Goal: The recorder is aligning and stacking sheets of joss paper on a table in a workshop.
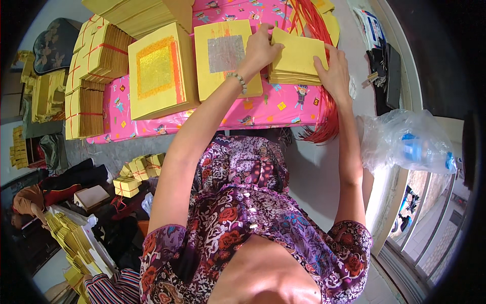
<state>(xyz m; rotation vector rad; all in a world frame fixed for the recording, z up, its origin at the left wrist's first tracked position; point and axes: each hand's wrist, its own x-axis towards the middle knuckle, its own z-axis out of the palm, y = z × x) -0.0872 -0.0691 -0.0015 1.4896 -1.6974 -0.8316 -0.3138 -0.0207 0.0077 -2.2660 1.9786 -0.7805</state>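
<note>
A stack of folded yellow paper (297, 53) lies on the pink patterned table cover, between my two hands. My left hand (260, 49) curls round its left edge, with the thumb at the side of the stack. On the opposite edge my right hand (336, 72) grips with the thumb laid near the top sheet. Left of it stands a pile of yellow sheets with a silver square (226, 53), partly behind my left wrist. Beside that is a taller pile with a gold square and orange border (156, 71). Red strings (324, 121) hang beneath the stack at the table's edge.
Yellow bundles tied with red string (105, 49) stand at the table's left. A clear plastic bag (410, 142) hangs by the railing at right. Another person's striped sleeve (119, 286) and folded yellow papers (71, 238) are at lower left. Small tied bundles (126, 186) lie lower down.
</note>
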